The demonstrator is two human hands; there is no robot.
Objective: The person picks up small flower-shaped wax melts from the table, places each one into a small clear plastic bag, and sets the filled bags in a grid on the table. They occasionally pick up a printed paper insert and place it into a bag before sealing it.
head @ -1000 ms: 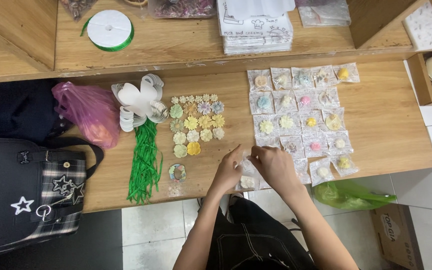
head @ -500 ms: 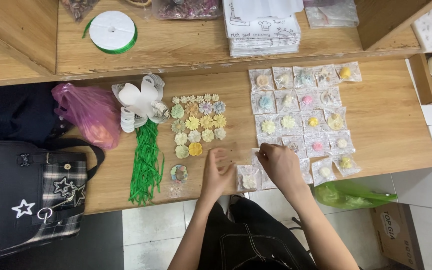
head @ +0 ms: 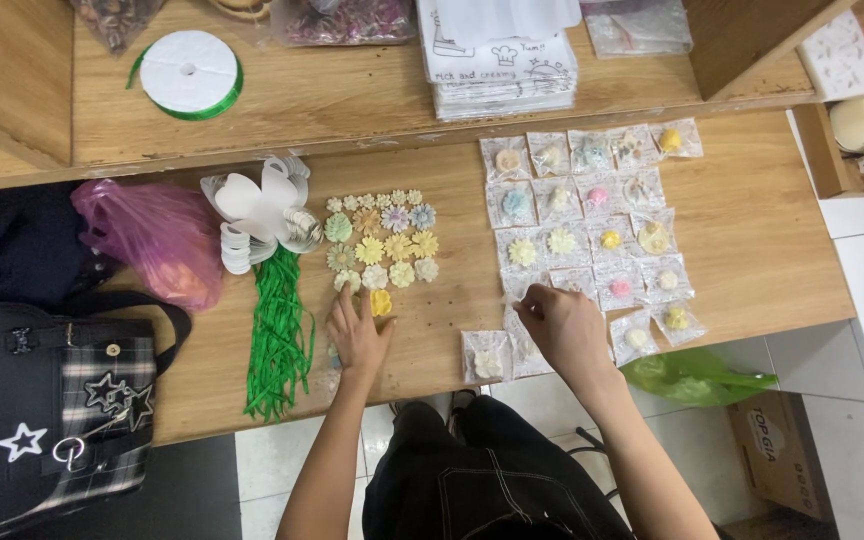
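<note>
The left hand (head: 357, 335) lay flat on the wooden counter (head: 762, 230) near its front edge, with the fingers (head: 344, 300) stretched out and a little spread, holding nothing. The fingertips reached the lowest row of the loose paper flowers (head: 382, 240), just beside a yellow flower (head: 381, 301); I could not tell if they really touched one. These flowers lay in a small block in the middle of the counter, in rows that ran from left to right.

The right hand (head: 570, 325) rested on the front row of the small clear bags (head: 592, 215), each with one flower inside. Its fingers (head: 532, 298) were bent and close together at the edge of one bag, but the pictures did not show if they pinched it. The bags lay flat in a grid on the right half of the counter, from the back edge to the front edge. One more bag with a pale flower (head: 485, 357) lay alone at the front edge, between the two hands and apart from both, with its sides square to the edge.

Left of the loose flowers lay a bundle of green strips (head: 277, 335), its long axis from back to front, with a pile of white paper shapes (head: 257, 210) at its back end. A pink plastic bag (head: 152, 240) was near the left edge.
</note>
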